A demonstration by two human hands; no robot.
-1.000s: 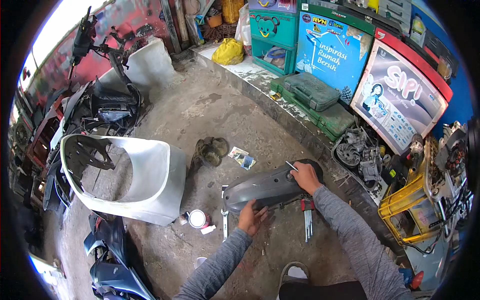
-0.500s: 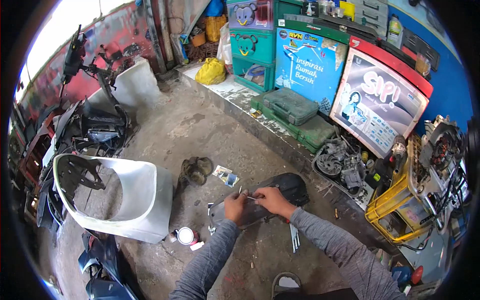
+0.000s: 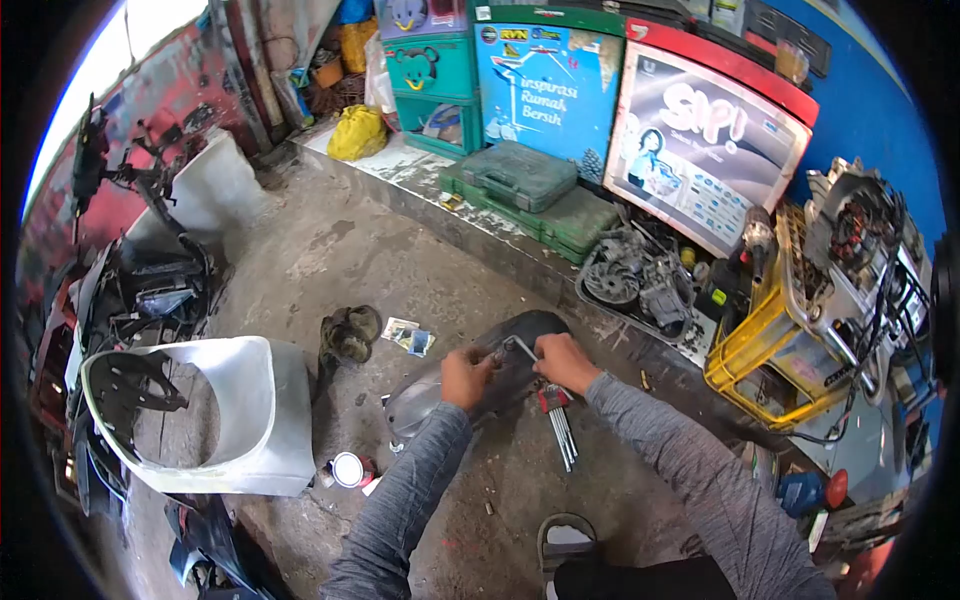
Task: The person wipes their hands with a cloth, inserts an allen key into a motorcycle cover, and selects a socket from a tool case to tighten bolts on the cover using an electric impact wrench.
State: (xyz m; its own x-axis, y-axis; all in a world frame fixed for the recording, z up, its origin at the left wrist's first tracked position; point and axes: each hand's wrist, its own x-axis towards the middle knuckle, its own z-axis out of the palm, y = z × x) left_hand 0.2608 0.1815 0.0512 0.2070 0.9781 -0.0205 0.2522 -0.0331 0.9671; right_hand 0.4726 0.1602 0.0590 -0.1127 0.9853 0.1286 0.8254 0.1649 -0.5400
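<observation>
In the head view a long dark grey plastic scooter cover [image 3: 420, 398] lies on the concrete floor, partly hidden by my hands and sleeves. My right hand [image 3: 564, 363] is closed around a silver L-shaped hex key [image 3: 524, 348], whose bent end reaches over the cover. My left hand [image 3: 466, 379] is just left of the key, fingertips pinched together above the cover; whatever sits between them is too small to make out. Below my right hand a set of hex keys [image 3: 563, 436] in a red holder rests on the floor.
A white scooter body panel [image 3: 285, 420] stands at left, near an open paint can [image 3: 348, 470]. Small packets [image 3: 410, 336] and a dark bowl-like part [image 3: 350, 334] lie beyond the cover. Along the right are a tray of engine parts [image 3: 640, 275] and a yellow crate [image 3: 745, 385].
My hands have moved apart, and the hex key now angles over the cover from my right hand. The camera view has swung right, and the red key holder has come into sight.
</observation>
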